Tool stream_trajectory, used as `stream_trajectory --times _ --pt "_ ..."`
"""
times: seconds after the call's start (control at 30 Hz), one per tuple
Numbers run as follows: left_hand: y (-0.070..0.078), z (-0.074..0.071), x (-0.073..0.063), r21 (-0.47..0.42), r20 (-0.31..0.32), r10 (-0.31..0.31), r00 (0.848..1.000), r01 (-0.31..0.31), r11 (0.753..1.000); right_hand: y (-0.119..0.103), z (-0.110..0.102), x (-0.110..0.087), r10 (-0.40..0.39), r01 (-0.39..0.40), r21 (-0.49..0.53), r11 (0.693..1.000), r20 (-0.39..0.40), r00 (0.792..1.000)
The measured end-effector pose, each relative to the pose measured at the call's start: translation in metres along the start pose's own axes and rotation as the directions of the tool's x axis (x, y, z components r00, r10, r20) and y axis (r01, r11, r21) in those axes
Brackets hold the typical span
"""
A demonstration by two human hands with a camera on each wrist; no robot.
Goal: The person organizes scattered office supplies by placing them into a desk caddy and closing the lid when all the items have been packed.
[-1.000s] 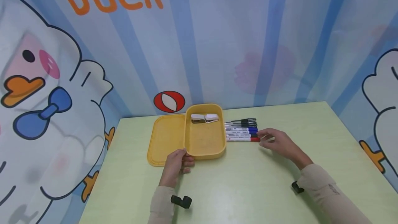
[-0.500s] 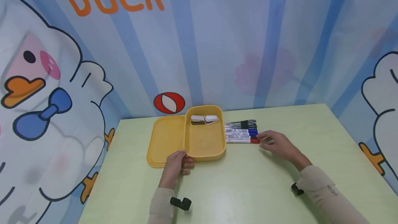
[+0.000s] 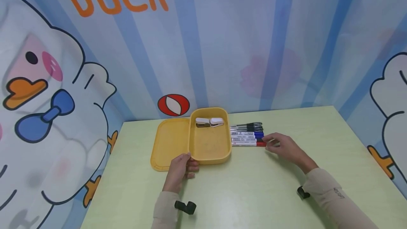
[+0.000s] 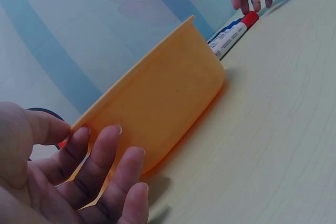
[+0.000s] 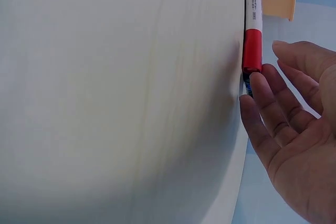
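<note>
A yellow plastic box (image 3: 210,146) stands uncovered on the table, with two small white staplers (image 3: 216,121) at its far end. My left hand (image 3: 178,171) pinches the box's near left corner at the rim between thumb and index finger; its other fingers spread along the outer wall (image 4: 173,93). Right of the box lies a row of pens (image 3: 251,127) and capped markers (image 3: 243,144), with blue, black and red caps. The relaxed fingers of my right hand (image 3: 286,147) are at the cap ends, fingertips right by the red cap (image 5: 252,48), with nothing held.
The box's flat yellow lid (image 3: 170,144) lies against its left side. A printed duck backdrop (image 3: 222,45) rises behind the far table edge. Each wrist carries a small black camera (image 3: 186,207). The pale table (image 3: 241,193) extends toward me.
</note>
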State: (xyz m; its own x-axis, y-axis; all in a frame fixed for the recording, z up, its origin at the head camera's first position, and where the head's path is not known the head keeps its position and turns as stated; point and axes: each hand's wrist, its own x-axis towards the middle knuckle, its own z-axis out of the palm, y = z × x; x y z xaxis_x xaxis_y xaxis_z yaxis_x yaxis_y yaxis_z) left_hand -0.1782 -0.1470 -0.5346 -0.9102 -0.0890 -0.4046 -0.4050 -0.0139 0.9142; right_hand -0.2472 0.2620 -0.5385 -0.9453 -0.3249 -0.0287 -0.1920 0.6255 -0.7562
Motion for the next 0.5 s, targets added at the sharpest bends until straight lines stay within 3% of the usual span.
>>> stream_trajectory --times 0.5 --pt "0.0005 0.0006 -0.0001 -0.008 0.002 0.005 1.0 -0.005 1.0 0.0018 0.0023 0.0072 0.017 -0.017 -0.022 1.0 -0.002 1.0"
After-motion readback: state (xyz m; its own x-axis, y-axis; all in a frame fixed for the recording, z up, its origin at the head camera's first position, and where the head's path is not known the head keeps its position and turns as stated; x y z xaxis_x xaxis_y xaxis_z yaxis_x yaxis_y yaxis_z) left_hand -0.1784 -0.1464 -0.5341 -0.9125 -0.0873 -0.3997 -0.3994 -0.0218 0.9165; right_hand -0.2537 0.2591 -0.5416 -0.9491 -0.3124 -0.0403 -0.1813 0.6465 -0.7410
